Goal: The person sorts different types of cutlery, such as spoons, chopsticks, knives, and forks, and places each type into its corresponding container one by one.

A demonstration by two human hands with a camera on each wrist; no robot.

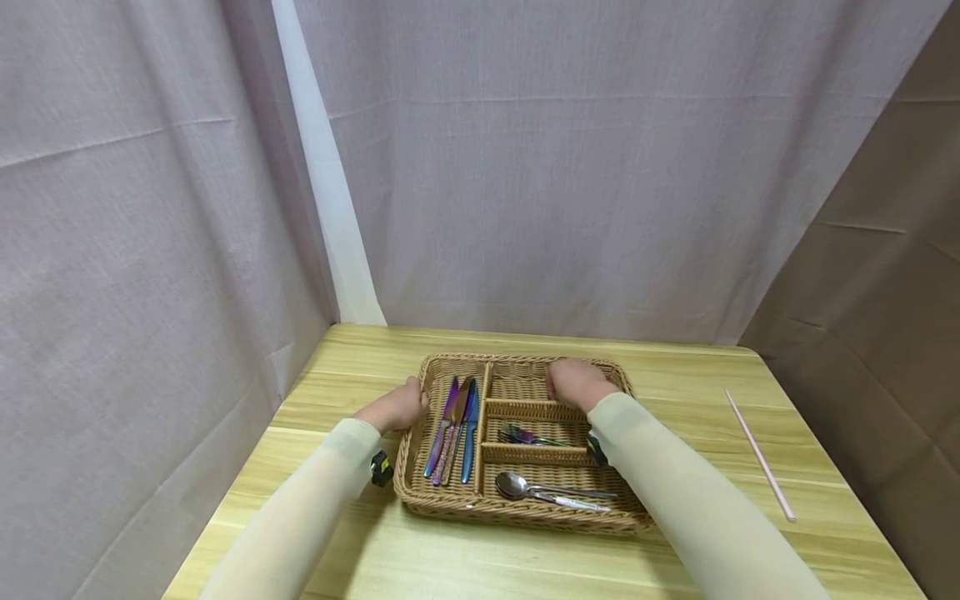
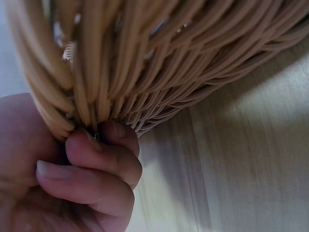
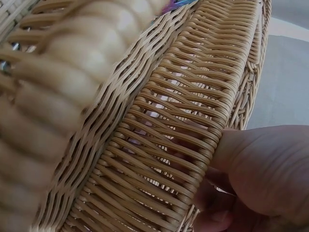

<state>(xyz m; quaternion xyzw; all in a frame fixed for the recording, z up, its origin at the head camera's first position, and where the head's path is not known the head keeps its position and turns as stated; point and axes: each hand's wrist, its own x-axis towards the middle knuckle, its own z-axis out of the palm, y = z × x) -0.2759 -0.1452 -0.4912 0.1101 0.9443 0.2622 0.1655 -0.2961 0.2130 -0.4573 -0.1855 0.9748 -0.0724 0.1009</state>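
Observation:
A wicker cutlery basket (image 1: 517, 521) with dividers lies on the wooden table. Several table knives (image 1: 453, 433) lie lengthwise in its left compartment, forks (image 1: 528, 436) in the middle one and spoons (image 1: 517, 486) in the front one. My left hand (image 1: 397, 406) grips the basket's left rim, fingers curled against the outer weave in the left wrist view. My right hand (image 1: 577, 383) reaches into the back compartment. In the right wrist view, that hand (image 3: 270, 179) is beside a woven divider (image 3: 169, 130) that hides its fingertips; I cannot tell what they hold. Pinkish bits show through the weave.
A thin pink chopstick (image 1: 760, 456) lies on the table (image 1: 697, 375), to the right of the basket. Grey-mauve curtains (image 1: 585, 183) hang behind the table and down its left side, with a darker brown curtain (image 1: 885, 317) on the right.

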